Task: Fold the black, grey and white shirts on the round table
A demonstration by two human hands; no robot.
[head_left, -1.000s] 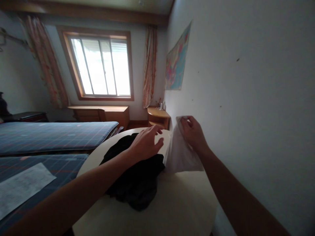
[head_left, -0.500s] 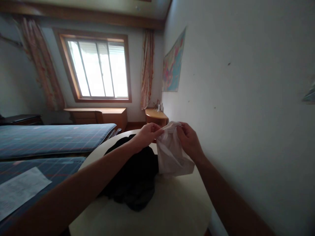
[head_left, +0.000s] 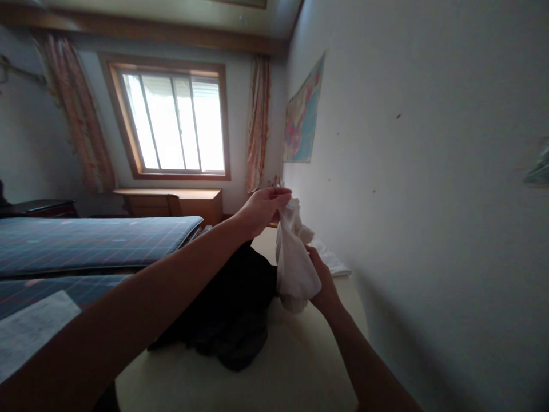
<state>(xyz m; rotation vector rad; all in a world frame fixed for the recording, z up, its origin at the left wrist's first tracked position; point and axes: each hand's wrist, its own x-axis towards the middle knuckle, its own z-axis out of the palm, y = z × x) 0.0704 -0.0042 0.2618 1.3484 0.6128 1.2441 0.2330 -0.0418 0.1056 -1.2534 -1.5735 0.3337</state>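
A thin white cloth garment [head_left: 294, 257] hangs bunched above the round table; its exact kind cannot be told. My left hand [head_left: 266, 210] is closed on its top edge, thumb and fingers pinched together. Lower and to the right, my right hand [head_left: 321, 277] grips the garment's side, most of its fingers hidden behind the fabric. A crumpled black garment [head_left: 231, 303] lies on the table just left of the white cloth, partly covered by my left forearm. Behind my right hand, a folded white cloth [head_left: 332, 260] rests near the wall.
The pale round table [head_left: 300, 366] stands close against the right wall [head_left: 429, 200]. To the left are beds with blue plaid mattresses [head_left: 94, 240], one bearing a printed sheet of paper [head_left: 34, 332]. A wooden desk [head_left: 197, 200] stands below the window.
My left hand has risen, pulling up the top of the white garment. My right hand has dropped down its side. The garment is now narrower and bunched, and the folded white cloth behind shows.
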